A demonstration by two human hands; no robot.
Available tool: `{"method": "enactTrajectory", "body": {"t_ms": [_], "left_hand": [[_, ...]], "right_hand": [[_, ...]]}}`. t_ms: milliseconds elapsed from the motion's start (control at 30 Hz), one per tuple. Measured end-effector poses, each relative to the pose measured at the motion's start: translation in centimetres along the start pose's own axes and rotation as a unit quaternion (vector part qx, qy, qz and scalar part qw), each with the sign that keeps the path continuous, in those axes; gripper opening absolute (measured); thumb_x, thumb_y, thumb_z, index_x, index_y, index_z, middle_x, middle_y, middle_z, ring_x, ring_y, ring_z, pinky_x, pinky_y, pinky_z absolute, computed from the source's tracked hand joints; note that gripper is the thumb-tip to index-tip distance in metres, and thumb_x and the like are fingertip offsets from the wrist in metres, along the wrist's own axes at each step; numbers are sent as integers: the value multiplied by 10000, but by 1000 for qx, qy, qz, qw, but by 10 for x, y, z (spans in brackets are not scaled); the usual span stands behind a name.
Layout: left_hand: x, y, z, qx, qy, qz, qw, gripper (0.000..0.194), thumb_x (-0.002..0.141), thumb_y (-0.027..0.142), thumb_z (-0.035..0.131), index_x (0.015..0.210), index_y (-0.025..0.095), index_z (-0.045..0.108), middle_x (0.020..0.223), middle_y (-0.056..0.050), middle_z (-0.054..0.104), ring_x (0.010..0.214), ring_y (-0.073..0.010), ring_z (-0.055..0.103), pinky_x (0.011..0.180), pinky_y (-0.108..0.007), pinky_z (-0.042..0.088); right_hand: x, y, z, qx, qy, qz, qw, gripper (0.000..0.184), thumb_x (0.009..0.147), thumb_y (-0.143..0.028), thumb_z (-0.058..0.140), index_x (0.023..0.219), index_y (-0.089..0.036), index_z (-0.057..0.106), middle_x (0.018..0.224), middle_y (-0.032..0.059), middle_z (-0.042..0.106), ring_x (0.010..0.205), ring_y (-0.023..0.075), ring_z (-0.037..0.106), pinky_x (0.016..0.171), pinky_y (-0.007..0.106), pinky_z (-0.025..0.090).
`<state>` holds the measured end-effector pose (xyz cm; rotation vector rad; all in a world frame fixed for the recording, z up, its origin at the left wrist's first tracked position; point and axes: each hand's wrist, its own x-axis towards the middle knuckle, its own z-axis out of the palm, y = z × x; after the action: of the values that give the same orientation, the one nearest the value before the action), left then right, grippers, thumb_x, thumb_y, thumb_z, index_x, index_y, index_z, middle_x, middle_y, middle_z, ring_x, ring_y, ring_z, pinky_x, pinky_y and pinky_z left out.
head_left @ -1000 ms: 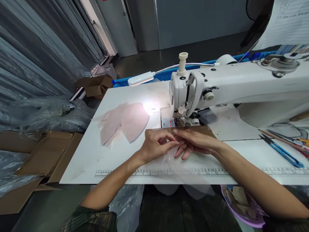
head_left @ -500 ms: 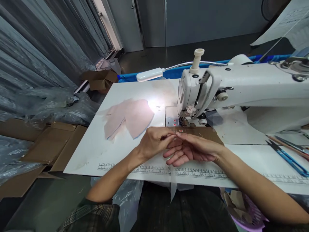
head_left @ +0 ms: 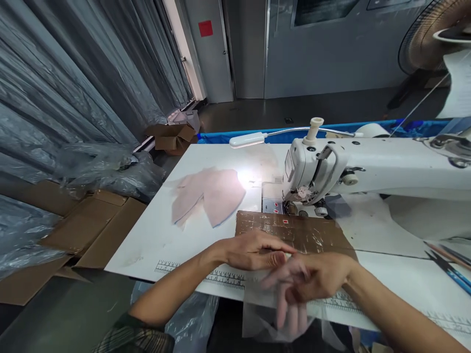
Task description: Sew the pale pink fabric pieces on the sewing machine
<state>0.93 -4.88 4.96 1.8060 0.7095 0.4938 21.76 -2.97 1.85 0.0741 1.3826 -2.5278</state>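
Note:
My left hand is over the table's front part, its thumb and fingers pinched together at the fingertips. From there a thin translucent sheet hangs down over the table edge. My right hand meets the left fingertips; its fingers point down beside and against the sheet and are smeared by motion, so their grip is unclear. Behind both hands a brown taped plate lies in front of the white sewing machine. Pale pink cut fabric pieces lie to the left, under the lamp's glow.
A white lamp on a flexible stalk shines on the white table. A printed ruler runs along its front edge. Blue snips and pencils lie at the right. Open cardboard boxes and clear plastic stand left of the table.
My view has tilted up. My hands have come nearer to me and lower, off the brown plate. The right hand has turned palm-down, and the translucent sheet now spreads wider below the hands.

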Motion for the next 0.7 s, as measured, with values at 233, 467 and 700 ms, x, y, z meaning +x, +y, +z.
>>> {"method": "enactTrajectory", "body": {"t_ms": [233,467,700], "left_hand": [[-2,-12,-16,-78,19,-98,992,329,786,486,725,777,161,677,753,-35,676,682,-130,644,617,-224,504],[0,-33,-21,-50,158,-220,961,329,796,469,702,833,185,540,502,57,535,381,-83,489,356,-165,332],[6,-32,-58,249,354,-59,900,170,803,333,674,917,208,694,903,-66,674,783,-190,621,657,-271,504]], "right_hand": [[-53,-6,-21,-49,137,12,989,457,885,-372,656,1274,-136,614,1095,157,699,925,229,717,768,312,600],[-77,-5,-53,-129,499,-2,857,434,830,-495,689,1028,-109,666,955,132,704,731,154,694,611,226,587],[-65,1,-51,-235,573,-25,785,472,844,-619,600,830,-148,625,826,95,685,690,173,651,610,285,558]]}}
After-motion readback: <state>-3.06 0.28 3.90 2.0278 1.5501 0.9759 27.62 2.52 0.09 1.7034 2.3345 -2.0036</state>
